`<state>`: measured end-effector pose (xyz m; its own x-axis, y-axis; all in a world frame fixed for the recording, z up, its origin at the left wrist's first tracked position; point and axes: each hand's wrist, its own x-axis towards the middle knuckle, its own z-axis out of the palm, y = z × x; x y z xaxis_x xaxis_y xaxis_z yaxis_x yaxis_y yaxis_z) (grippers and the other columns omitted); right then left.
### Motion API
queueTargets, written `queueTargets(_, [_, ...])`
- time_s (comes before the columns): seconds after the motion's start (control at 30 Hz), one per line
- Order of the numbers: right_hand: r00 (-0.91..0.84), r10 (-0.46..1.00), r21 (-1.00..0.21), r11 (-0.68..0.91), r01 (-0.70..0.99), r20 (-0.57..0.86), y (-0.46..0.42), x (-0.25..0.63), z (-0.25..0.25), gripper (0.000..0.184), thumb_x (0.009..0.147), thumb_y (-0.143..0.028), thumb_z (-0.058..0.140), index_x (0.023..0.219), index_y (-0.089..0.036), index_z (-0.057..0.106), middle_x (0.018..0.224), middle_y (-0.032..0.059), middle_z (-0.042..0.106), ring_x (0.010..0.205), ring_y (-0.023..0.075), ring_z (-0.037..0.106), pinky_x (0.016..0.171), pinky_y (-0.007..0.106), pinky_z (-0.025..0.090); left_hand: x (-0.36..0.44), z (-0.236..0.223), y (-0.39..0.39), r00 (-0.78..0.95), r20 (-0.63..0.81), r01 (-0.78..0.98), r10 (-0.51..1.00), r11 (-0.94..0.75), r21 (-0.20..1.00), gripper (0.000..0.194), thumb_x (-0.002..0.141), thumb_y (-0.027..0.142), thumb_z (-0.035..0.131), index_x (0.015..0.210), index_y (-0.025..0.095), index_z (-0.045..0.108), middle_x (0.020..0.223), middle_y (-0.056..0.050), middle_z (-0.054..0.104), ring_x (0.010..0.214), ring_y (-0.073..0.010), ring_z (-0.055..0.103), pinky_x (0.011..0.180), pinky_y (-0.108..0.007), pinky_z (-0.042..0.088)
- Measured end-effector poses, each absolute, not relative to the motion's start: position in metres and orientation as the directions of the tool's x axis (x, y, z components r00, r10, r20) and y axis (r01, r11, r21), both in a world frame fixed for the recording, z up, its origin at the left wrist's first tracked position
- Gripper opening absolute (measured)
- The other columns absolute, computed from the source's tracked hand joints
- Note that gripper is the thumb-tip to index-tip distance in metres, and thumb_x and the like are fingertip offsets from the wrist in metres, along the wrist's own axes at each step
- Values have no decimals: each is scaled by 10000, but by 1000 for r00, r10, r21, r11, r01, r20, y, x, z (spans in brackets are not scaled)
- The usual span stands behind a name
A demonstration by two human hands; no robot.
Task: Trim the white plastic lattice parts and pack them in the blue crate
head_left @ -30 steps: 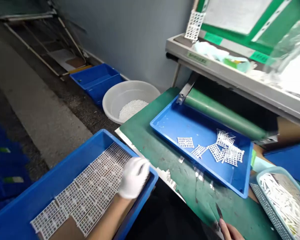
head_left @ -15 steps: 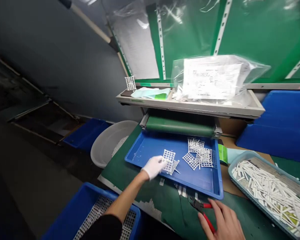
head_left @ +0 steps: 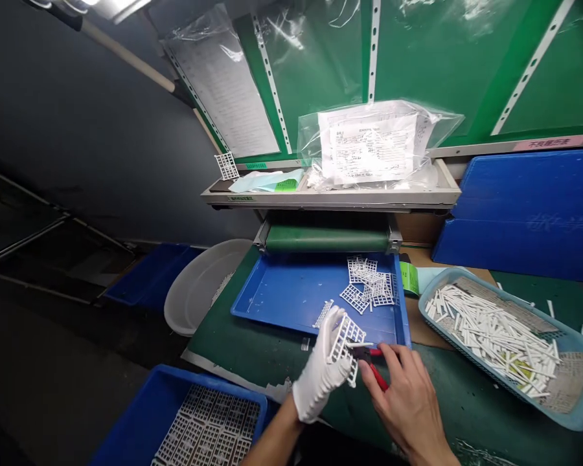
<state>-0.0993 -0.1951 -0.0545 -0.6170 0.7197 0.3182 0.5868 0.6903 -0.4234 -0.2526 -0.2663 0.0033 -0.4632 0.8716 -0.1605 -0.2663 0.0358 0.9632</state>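
The green-topped workbench [head_left: 223, 330] carries a shallow blue tray [head_left: 291, 304] and a pale blue mesh basket [head_left: 466, 274], while the grey shelf [head_left: 330, 199] above holds a clear plastic bag of papers [head_left: 374, 149] and light blue sheets [head_left: 262, 182].

This was a factory workshop: a green-matted counter [head_left: 233, 330] held blue trays [head_left: 272, 304] of white lattice pieces [head_left: 366, 285] and a basket [head_left: 576, 382] of white strips [head_left: 490, 336], beneath a metal shelf [head_left: 330, 197] and green panels [head_left: 447, 65] hung with papers [head_left: 221, 84] in plastic.

We've one head cam, facing fwd & down over the green work mat [head_left: 454, 414], fairly close on gloved L hand [head_left: 320, 369] & bare R hand [head_left: 405, 404].
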Motion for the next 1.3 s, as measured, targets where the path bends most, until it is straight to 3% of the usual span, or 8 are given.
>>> queueTargets(0.17, [-572,674,-359,736,574,467,-193,-96,-42,531,932,-540,505,1250,-115,530,1143,191,578,1041,341,544,839,486,504,-223,-1,-252,-565,-188,-502,804,-154,851,482,904,524,562,1298,246,561,1214,-109,638,1076,-259,641,1036,-425,469])
queueTargets(0.27, [-664,433,-128,880,457,609,-157,-76,-24,641,872,-555,594,1289,-72,529,1199,217,560,1145,378,503,980,572,447,-227,10,-246,-240,-371,-724,897,90,684,476,919,510,555,1256,177,599,1110,-109,680,934,-219,679,917,-380,518])
queueTargets(0.4, [-792,54,133,977,169,608,-106,-48,8,753,832,-670,581,1264,-52,572,1184,217,579,1205,376,475,1079,603,384,-229,20,-235,304,-453,-719,838,513,469,619,905,657,474,1199,134,626,947,-111,702,757,-230,687,719,-388,547])
queueTargets(0.53, [-855,-80,209,977,34,512,-78,-29,27,740,853,-739,487,1173,-87,629,1133,189,601,1143,352,502,1042,581,411,-213,25,-216,448,-490,-649,747,650,397,465,895,516,571,1056,92,677,907,-103,707,778,-204,689,800,-353,540])
queueTargets(0.73, [-800,450,-77,885,459,396,-72,-3,-1,584,901,-673,475,987,-123,653,918,133,563,838,251,502,688,374,426,-179,20,-170,30,-393,-683,919,306,664,343,771,234,633,1097,134,672,980,-84,691,817,-197,663,752,-337,545])
queueTargets(0.9, [-375,925,-516,351,782,61,-89,-2,-55,554,950,-668,354,857,-211,653,847,78,578,850,241,570,703,342,408,-142,-31,-107,-411,-106,-385,906,-67,920,332,826,265,617,1148,186,625,1151,-88,653,1081,-231,622,995,-364,477])
queueTargets(1.13, [-195,979,-512,133,849,-68,-76,8,-88,605,990,-625,240,698,-228,591,707,62,602,713,235,603,617,337,403,-100,-84,-54,-488,15,-133,873,-91,987,417,848,342,628,1225,169,584,1319,-131,582,1287,-268,505,1167,-403,310])
queueTargets(1.3, [-341,925,-391,379,839,166,-52,44,-59,512,955,-603,417,1075,-149,621,1045,136,610,1013,303,550,835,418,445,-118,-34,-55,-94,-422,-568,902,299,766,590,928,592,476,1315,154,556,1152,-148,681,1070,-281,647,1018,-469,460])
